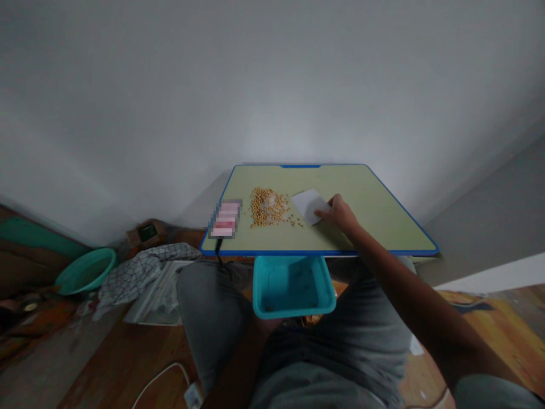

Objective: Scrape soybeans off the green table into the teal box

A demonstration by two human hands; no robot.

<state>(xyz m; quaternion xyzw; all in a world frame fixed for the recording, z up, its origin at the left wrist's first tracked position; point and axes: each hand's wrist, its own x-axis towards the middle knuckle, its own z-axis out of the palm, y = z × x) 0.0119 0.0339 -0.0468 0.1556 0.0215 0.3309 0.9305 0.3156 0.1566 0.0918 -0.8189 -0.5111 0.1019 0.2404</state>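
Note:
My right hand reaches over the small green table and pinches the near edge of a white card that lies flat on it. Left of the card is a heap of yellow beans, with a few loose ones trailing toward the card. A turquoise plastic tray sits below the table's front edge, over my lap. My left hand seems to hold the tray from beneath, but its fingers are hidden.
A phone-like object with a black cable lies on the table's left corner. On the floor to the left are a teal basin, a checked cloth and a cardboard box. A white cable runs across the floor.

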